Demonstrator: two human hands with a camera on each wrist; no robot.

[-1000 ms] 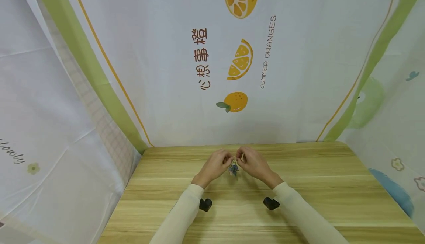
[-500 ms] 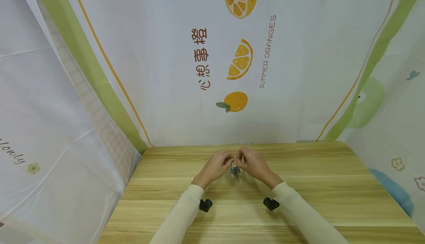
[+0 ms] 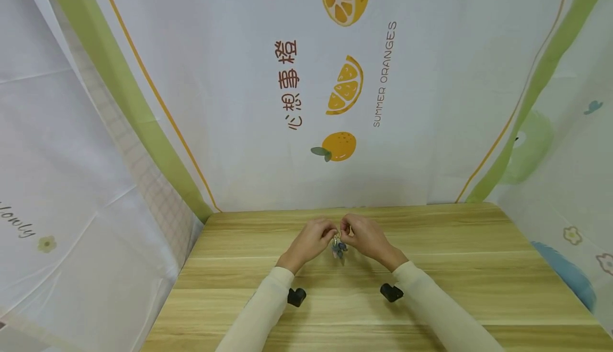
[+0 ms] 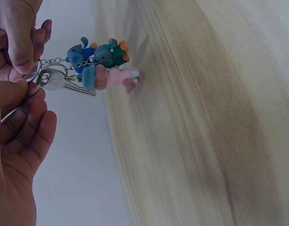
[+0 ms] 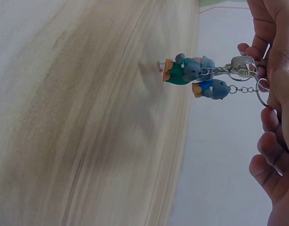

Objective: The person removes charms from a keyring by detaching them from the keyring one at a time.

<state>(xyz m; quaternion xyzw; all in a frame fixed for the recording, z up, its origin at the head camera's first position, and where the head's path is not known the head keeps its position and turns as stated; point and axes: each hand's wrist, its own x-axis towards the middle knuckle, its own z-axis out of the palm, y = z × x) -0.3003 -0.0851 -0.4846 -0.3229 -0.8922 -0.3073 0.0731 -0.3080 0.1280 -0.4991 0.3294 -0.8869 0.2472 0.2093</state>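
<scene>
Both hands meet over the far middle of the wooden table (image 3: pixel 460 288). My left hand (image 3: pixel 312 241) pinches a metal ring bearing a key (image 4: pixel 52 81). Opposite it, the thumb and forefinger of my right hand (image 3: pixel 366 236) pinch another ring (image 5: pixel 262 92), right beside the first. Small elephant-like figures hang on short chains: a blue-clothed figure (image 5: pixel 212 89) on the right hand's ring, plus a green-clothed one (image 4: pixel 112 55) and a pink-clothed one (image 4: pixel 117 76) close to the key. Fingertips partly hide where the rings meet.
A white curtain (image 3: pixel 258 176) printed with oranges rises behind the table's far edge. More printed cloth (image 3: pixel 86 235) encloses the left side, and the right side likewise. Two black camera mounts (image 3: pixel 297 296) show at the forearms.
The dangling figures have shifted slightly right and lower, and spread a little apart. Both hands stay almost in place, still pinching the rings.
</scene>
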